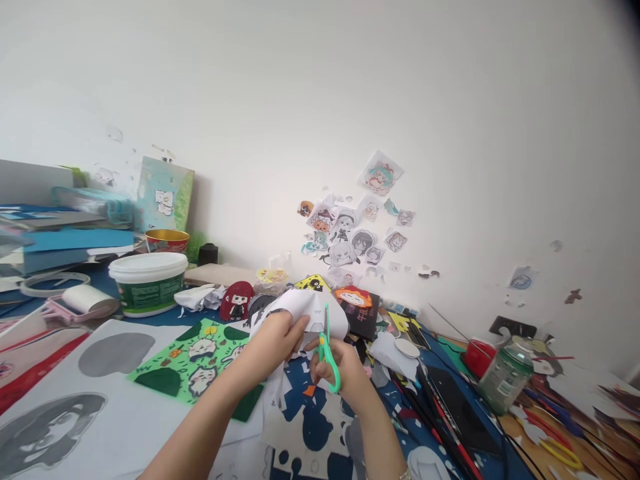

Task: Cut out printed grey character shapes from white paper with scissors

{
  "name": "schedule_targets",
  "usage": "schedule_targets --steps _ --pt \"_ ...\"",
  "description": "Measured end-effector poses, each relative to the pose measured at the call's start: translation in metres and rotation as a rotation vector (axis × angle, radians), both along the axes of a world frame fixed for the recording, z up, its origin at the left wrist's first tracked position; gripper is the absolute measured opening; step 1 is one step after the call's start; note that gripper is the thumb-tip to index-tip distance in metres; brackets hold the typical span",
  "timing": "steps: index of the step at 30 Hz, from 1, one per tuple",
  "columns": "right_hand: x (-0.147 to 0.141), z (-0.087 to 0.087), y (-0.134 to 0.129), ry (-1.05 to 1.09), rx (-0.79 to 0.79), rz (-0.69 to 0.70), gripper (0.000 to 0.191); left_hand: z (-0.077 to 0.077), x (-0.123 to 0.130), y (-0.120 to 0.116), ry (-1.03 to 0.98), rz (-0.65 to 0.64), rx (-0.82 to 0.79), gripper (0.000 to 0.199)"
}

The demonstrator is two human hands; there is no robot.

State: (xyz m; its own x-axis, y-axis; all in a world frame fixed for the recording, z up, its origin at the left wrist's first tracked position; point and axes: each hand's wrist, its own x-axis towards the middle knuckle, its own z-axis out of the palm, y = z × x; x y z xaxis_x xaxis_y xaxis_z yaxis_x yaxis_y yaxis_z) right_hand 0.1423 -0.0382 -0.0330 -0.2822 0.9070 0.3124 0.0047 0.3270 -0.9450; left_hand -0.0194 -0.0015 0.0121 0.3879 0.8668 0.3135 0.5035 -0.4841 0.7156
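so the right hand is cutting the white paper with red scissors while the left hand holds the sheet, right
Not quite: the scissors are green, not red. The head view shows the right hand working them on the white paper while the left hand holds the sheet.

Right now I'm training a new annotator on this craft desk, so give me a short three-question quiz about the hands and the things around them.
1. True or false: the right hand holds green scissors.
2. What does the left hand grip? A) white paper cutout B) glass jar C) white tub
3. Fill in: the character drawings are stuck on the ____.

Key: 1 true; 2 A; 3 wall.
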Motion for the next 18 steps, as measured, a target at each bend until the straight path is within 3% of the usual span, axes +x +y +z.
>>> schedule_targets --steps 7,18 --pt "-0.0027 0.0070 -0.0036 -0.071 -0.066 -0.065 0.047 0.0037 -0.0020 -0.0040 0.031 0.043 -0.005 0.054" --pt "-0.0035 0.0107 -0.0076 -0.083 -0.086 -0.080 0.049 0.0055 -0.0036 -0.0034 0.028 0.077 0.015 0.045"
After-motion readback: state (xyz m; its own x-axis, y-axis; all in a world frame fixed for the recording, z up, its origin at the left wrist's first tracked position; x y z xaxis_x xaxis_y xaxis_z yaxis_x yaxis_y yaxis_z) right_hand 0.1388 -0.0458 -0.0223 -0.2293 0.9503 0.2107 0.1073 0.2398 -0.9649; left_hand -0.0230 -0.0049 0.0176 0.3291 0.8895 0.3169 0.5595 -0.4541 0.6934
